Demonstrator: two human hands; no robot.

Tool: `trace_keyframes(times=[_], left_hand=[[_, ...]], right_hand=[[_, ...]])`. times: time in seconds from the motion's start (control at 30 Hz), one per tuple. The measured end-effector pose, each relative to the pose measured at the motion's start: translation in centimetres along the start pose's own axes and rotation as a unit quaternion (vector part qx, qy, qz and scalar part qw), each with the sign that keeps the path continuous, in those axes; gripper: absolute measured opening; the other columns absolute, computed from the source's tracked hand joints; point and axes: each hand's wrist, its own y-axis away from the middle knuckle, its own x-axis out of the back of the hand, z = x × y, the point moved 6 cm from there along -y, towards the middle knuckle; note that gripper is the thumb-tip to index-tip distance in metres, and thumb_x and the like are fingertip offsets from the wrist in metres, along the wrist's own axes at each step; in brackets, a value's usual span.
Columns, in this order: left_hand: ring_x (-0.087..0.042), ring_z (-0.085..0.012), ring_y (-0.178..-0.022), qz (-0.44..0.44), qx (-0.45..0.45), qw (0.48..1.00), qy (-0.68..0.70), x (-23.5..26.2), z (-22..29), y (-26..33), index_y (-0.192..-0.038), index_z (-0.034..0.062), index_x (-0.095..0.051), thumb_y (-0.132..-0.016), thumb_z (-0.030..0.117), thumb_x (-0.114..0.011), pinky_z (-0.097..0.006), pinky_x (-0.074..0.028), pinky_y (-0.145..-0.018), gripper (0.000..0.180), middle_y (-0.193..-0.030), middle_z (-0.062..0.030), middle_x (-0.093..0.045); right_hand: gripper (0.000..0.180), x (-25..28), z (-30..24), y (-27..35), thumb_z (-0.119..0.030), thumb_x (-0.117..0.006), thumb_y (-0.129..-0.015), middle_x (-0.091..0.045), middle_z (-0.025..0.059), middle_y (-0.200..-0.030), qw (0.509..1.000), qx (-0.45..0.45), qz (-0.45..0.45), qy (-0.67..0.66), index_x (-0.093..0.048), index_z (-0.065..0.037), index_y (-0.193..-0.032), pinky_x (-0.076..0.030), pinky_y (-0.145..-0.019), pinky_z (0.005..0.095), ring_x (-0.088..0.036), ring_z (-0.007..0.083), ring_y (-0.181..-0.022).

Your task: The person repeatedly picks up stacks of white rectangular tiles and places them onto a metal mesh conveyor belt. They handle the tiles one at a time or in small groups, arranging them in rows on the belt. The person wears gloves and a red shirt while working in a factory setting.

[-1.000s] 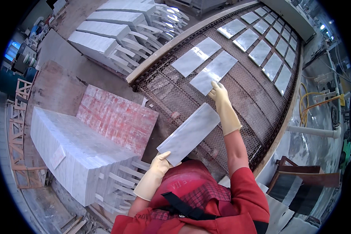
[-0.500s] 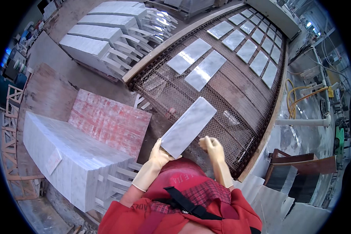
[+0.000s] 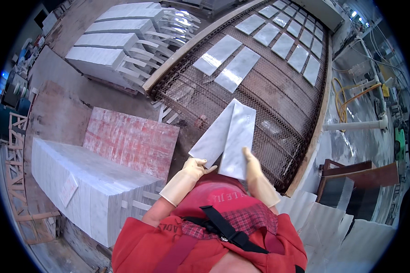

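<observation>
Two long white-grey marble tiles spread in a V before me, touching at their far ends over the near edge of the mesh conveyor. My gloved left hand [image 3: 192,174] is closed on the near end of the left marble tile [image 3: 210,140], its thumb reaching toward the gap. The right marble tile [image 3: 239,141] partly overlaps it, and my gloved right hand [image 3: 255,169] grips that tile's right edge near the bottom. The right hand's fingers under the tile are hidden. Both gloves are cream rubber.
The mesh conveyor [image 3: 287,107] carries several wet, shiny tiles farther off. At left stands a long stack of marble tiles [image 3: 93,182] beside a red-stained board [image 3: 131,141]. More tile stacks [image 3: 98,59] stand at the back left. A yellow hose [image 3: 344,107] hangs at right.
The single block in my left hand has parted into two fanned tiles. My right hand, formerly apart from them, has come to the right tile and taken its edge.
</observation>
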Motion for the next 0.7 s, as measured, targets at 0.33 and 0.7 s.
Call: trace_keyframes(times=[0.33,0.7], left_hand=[[-0.027,-0.0387,-0.158,-0.160,0.023,0.987,-0.021,-2.6,1.0,1.5,-0.164,0.0265,-0.035,-0.105,0.070,-0.027,-0.083,-0.017,-0.115,0.074,-0.173,-0.0056,-0.031],[-0.041,-0.0424,-0.148,-0.086,-0.018,0.996,-0.033,-0.6,0.4,2.1,-0.157,0.0225,-0.044,-0.106,0.065,-0.028,-0.085,-0.026,-0.106,0.068,-0.164,-0.0090,-0.044]], right_hand=[[0.056,1.3,-12.6,-1.7,-0.043,-0.063,-0.106,-0.071,0.0135,-0.130,0.965,0.169,0.109,0.170,-0.062,0.003,-0.138,-0.054,-0.100,0.0382,-0.070,0.0233,-0.111],[0.059,-1.0,-25.9,-18.3,-0.043,-0.063,-0.106,-0.069,0.0176,-0.133,0.940,0.246,0.149,0.182,-0.061,0.007,-0.138,-0.049,-0.104,0.0384,-0.068,0.0261,-0.117]])
